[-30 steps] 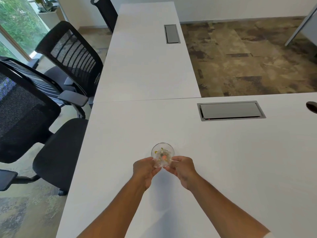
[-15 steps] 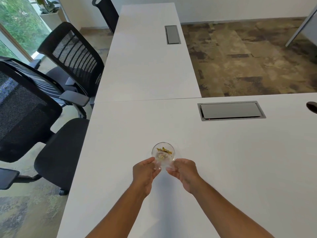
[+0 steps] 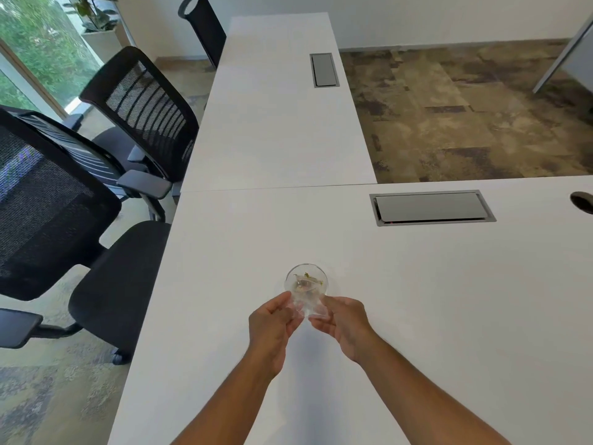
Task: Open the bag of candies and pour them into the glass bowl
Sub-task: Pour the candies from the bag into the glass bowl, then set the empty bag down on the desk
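Observation:
A small clear glass bowl (image 3: 307, 279) stands on the white table (image 3: 417, 284), with a few wrapped candies (image 3: 308, 277) lying inside it. Just in front of the bowl I hold a clear plastic candy bag (image 3: 306, 306), tilted over the bowl's near rim. My left hand (image 3: 272, 322) pinches the bag's left side and my right hand (image 3: 343, 319) pinches its right side. The bag is transparent and blurred, so what is left inside it is hard to make out.
A grey cable hatch (image 3: 431, 207) is set into the table at the back right, with a round cable hole (image 3: 582, 200) near the right edge. A second white table (image 3: 276, 101) runs away ahead. Black mesh office chairs (image 3: 141, 114) stand along the left side.
Both hands have drawn back slightly toward me with the bag. The candies seen in the bag a second ago now lie in the bowl.

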A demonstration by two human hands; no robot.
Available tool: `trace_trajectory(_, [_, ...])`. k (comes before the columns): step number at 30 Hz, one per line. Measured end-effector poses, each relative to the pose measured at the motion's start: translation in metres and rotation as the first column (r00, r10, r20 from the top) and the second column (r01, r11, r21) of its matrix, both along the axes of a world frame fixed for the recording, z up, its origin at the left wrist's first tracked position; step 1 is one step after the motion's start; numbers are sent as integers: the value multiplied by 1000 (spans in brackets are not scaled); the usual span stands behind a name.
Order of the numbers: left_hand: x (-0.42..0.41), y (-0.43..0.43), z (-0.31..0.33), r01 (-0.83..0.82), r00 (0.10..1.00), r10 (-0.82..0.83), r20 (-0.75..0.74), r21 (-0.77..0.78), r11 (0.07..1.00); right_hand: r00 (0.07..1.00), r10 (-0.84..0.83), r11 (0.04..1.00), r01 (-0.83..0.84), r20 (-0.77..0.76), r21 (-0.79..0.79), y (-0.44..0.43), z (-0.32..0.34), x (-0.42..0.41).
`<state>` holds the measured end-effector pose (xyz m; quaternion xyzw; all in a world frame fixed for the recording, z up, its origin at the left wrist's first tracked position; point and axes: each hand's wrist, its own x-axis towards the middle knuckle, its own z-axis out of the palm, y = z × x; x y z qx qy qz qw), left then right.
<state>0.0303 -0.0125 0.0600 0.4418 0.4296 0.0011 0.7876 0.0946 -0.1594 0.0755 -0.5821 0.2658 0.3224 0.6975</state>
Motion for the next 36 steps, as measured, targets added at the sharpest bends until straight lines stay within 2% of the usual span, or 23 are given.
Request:
trace_trajectory(6, [-26, 2, -1, 64, 997, -62, -41, 49, 997, 998, 56, 996, -54, 19, -77, -6, -6, -9])
trace_trajectory(11, [-44, 7, -13, 131, 984, -112, -141, 133, 982, 994, 111, 981, -106, 23, -164, -11, -18, -22])
trace_trajectory(18, [-64, 2, -17, 253, 957, -222, -188, 161, 954, 980, 189, 961, -198, -63, -194, -7, -25, -43])
trace_trajectory(26, [-80, 0, -13, 418, 906, -394, -152, 178, 891, 992, 118, 967, -124, -42, -224, -7, -26, -51])
trace_trajectory(30, [-83, -1, -11, 373, 928, -364, -80, 197, 907, 994, 107, 971, -99, 26, -216, -3, -21, -52])
trace_trajectory(33, [-77, -3, -9, 182, 982, -186, 27, 105, 978, 980, 162, 966, -134, 118, -219, -1, -15, -51])
trace_trajectory(36, [-63, -8, -7, 83, 995, -69, -73, 204, 975, 956, 224, 958, -181, 189, -223, 2, -11, -55])
